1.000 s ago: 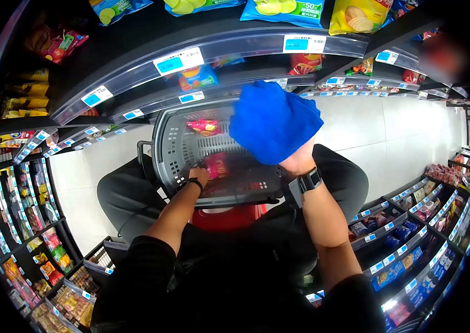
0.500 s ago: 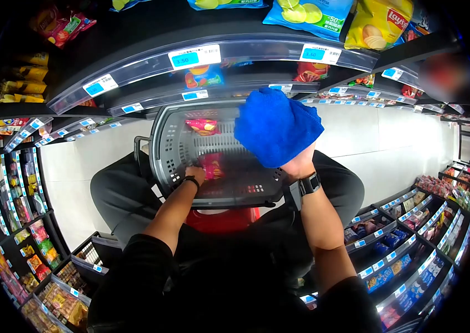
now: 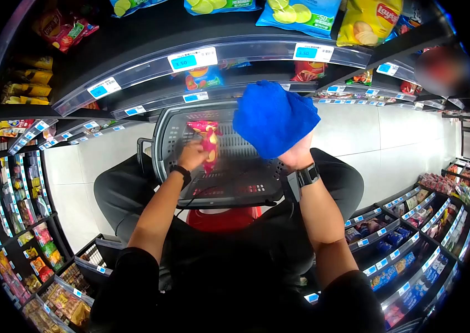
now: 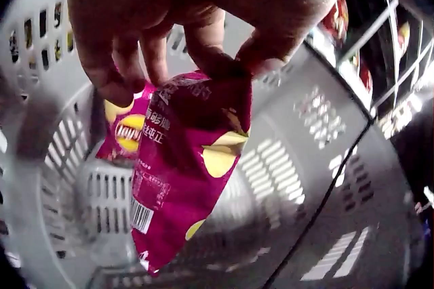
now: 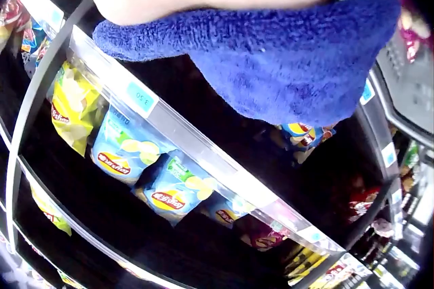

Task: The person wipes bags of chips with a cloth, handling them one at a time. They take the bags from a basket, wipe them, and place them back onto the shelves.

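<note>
My left hand (image 3: pixel 193 154) pinches the top edge of a pink chip bag (image 4: pixel 183 174) between thumb and fingers. The bag hangs inside a grey shopping basket (image 3: pixel 240 186) set between the person's knees. A second pink chip bag (image 4: pixel 125 130) with a yellow logo lies in the basket, partly behind the held one. My right hand (image 3: pixel 300 152) holds a blue cloth (image 3: pixel 275 119) up over the basket's right side. The cloth hides the right fingers; only the heel of the hand and the wrist show in the head view.
A black shelf with price tags (image 3: pixel 192 59) runs across the far side, carrying blue chip bags (image 3: pixel 297 16) and a yellow chip bag (image 3: pixel 369 22). Stocked shelves (image 3: pixel 407 261) flank the person. Under the basket's near edge is a red object (image 3: pixel 224 218).
The left hand has lifted a pink bag from the basket floor and moved it slightly forward and up. The right hand with the cloth has barely moved.
</note>
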`<act>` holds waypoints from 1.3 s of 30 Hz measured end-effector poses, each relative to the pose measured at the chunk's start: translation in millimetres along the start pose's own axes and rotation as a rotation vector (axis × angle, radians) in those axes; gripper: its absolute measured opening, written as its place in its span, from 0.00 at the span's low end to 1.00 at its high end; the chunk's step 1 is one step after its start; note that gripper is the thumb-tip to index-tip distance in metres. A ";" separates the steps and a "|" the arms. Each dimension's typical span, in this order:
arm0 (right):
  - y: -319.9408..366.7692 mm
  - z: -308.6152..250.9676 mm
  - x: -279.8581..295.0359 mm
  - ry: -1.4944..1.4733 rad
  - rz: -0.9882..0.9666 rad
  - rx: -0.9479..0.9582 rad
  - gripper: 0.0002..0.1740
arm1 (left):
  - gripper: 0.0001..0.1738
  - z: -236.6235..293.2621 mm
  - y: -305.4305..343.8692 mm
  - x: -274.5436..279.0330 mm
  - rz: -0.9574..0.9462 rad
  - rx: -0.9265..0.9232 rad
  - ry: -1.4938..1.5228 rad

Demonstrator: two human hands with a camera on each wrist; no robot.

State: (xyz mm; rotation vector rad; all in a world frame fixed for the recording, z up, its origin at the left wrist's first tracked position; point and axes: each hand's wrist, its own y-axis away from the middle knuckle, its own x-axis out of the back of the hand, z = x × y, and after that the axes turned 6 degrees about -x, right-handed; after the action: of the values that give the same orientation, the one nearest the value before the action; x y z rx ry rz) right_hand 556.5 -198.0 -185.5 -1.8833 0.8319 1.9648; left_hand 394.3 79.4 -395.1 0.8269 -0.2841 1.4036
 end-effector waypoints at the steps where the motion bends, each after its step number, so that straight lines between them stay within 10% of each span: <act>1: -0.5 -0.8 0.5 0.000 -0.014 -0.005 0.37 | 0.14 -2.7 -6.6 9.9 0.054 -0.034 0.098; 6: 2.5 6.9 -13.4 0.071 0.014 0.043 0.36 | 0.09 88.2 19.7 90.0 0.352 0.007 0.984; 14: -15.4 33.7 44.3 -0.041 -0.236 -0.142 0.35 | 0.07 246.2 87.0 142.4 0.487 -0.497 0.719; 19: 7.5 88.5 -3.3 0.219 0.183 -0.054 0.39 | 0.05 282.1 100.6 109.0 0.425 -0.804 0.129; 20: -5.9 91.0 41.6 -0.156 -0.546 -0.135 0.41 | 0.04 289.0 108.2 106.0 0.323 -0.796 0.020; 21: -1.7 91.6 40.4 -0.071 -0.488 -0.079 0.40 | 0.04 295.3 116.8 103.8 0.221 -0.784 -0.085; 24: 12.7 90.7 37.1 0.197 -0.071 -0.044 0.39 | 0.20 300.1 124.0 98.9 0.232 -0.790 -0.126; 30: 36.5 86.4 41.4 0.450 -0.016 -0.230 0.37 | 0.47 316.7 119.8 137.8 0.117 -0.874 -0.446; 39: 41.7 99.6 18.0 0.184 0.093 -0.183 0.33 | 0.54 281.9 88.1 105.1 0.112 -0.741 -0.199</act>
State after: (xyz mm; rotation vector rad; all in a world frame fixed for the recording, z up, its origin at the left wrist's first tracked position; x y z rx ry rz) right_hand 450.0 -175.5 -197.1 -2.1949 0.8270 2.0047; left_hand 412.6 -31.0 -102.3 0.3311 -0.9493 1.1825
